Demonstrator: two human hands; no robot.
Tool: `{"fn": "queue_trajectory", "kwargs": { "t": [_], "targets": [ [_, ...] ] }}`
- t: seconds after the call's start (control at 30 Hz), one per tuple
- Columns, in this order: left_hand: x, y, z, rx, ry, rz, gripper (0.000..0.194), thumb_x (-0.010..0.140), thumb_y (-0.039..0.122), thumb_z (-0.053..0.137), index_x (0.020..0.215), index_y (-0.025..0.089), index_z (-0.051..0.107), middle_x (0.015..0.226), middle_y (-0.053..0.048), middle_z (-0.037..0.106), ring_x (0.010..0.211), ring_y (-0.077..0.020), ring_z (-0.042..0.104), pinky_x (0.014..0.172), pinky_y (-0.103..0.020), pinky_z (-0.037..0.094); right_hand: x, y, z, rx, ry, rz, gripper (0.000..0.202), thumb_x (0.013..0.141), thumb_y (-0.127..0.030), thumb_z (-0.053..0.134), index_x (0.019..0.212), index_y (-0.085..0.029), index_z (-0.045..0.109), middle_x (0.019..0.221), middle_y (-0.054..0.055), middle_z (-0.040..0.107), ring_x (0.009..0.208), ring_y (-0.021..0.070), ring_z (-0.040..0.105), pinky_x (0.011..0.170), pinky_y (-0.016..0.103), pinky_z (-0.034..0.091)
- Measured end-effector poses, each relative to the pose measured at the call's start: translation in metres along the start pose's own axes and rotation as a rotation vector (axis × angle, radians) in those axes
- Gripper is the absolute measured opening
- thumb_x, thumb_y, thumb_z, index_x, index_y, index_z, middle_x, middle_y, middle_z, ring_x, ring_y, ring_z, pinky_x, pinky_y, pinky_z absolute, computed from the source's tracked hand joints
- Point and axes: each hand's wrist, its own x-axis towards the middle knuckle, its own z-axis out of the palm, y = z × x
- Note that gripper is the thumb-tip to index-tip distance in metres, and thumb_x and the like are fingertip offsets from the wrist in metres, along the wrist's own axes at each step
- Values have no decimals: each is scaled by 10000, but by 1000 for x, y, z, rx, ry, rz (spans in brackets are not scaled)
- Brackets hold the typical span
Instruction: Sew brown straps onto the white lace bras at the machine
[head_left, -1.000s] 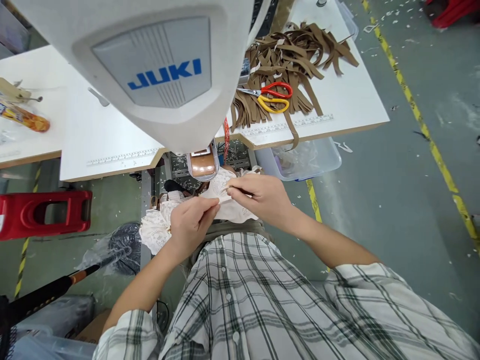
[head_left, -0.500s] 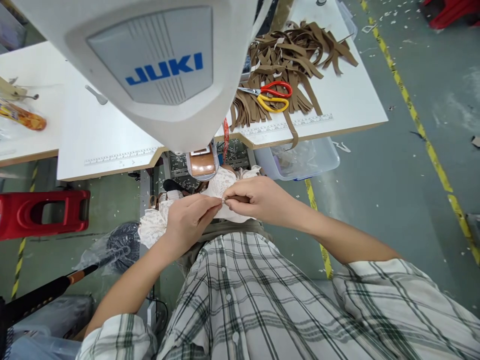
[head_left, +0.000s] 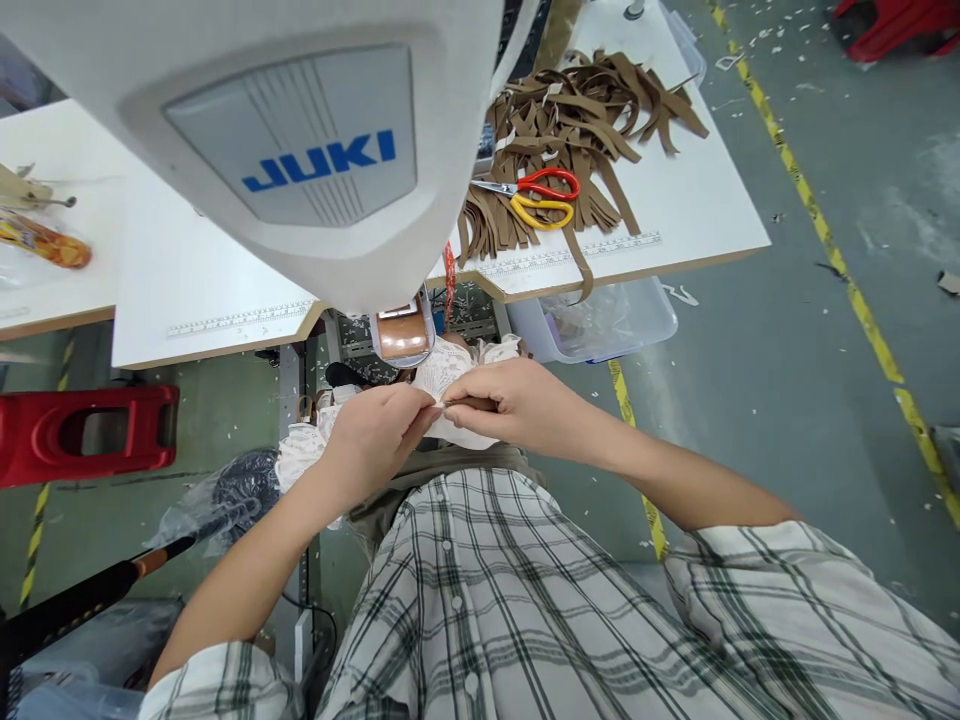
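"What are the fingers grasping?"

"The left hand (head_left: 367, 435) pinches the edge of a white lace piece (head_left: 442, 370), patterned and floppy, spread beneath and just beyond the fingers. The right hand (head_left: 517, 405) grips what looks like a narrow brown strip (head_left: 476, 404)."

"Any different from a second ago?"

"Yes, the right fingertips have come down close to the left ones; they almost meet now."

"And beyond them?"

"Ahead and right, loose brown strips (head_left: 577, 125) lie tangled on the table (head_left: 712, 205), scissors (head_left: 546, 198) on top, one looped handle red, one yellow. Ahead and left, the smooth white machine head (head_left: 322, 150) reads JUKI in blue."
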Motion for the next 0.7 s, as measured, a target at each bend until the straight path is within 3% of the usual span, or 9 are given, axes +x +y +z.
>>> {"fn": "queue_trajectory", "kwargs": {
  "t": [0.17,0.37,0.47,0.53,0.6,0.7],
  "targets": [
    [0,0,4,46,87,-17,245,998,279,443,838,181,601,681,-9,613,608,-142,537,556,-268,348,4,-2,6,-189,207,-58,132,925,-231,569,861,-189,677,805,23,682,725,135,571,619,259,348],
    [7,0,-5,-191,178,-240,304,997,324,472,758,198,611,618,28,595,539,-102,514,522,-231,342,38,-10,-14,-163,42,-66,161,875,-200,566,717,-191,593,621,-28,490,618,107,448,572,259,268],
    [7,-8,-8,-103,266,-332,255,978,391,517,878,215,672,627,39,612,544,-99,533,525,-231,337,60,-12,-24,-191,22,-39,183,853,-206,573,676,-189,527,597,-36,451,587,100,394,566,274,235],
    [4,-19,-7,55,314,-276,209,967,380,543,981,230,686,600,41,586,545,-107,531,526,-245,314,71,-13,-27,-212,0,4,207,837,-188,571,648,-189,488,570,-38,425,571,99,373,565,286,216],
    [-1,-32,-4,210,348,-103,171,958,294,554,1052,248,689,601,30,583,562,-119,533,541,-260,313,77,-13,-28,-243,-24,36,240,831,-179,563,618,-189,453,542,-36,395,553,101,347,562,300,194],
    [-7,-52,-1,312,344,106,286,939,177,532,1164,286,671,700,-2,641,607,-133,552,571,-275,345,79,-15,-27,-291,-43,44,297,835,-199,564,586,-188,403,524,-30,372,524,101,290,554,314,169]
  ]
}}
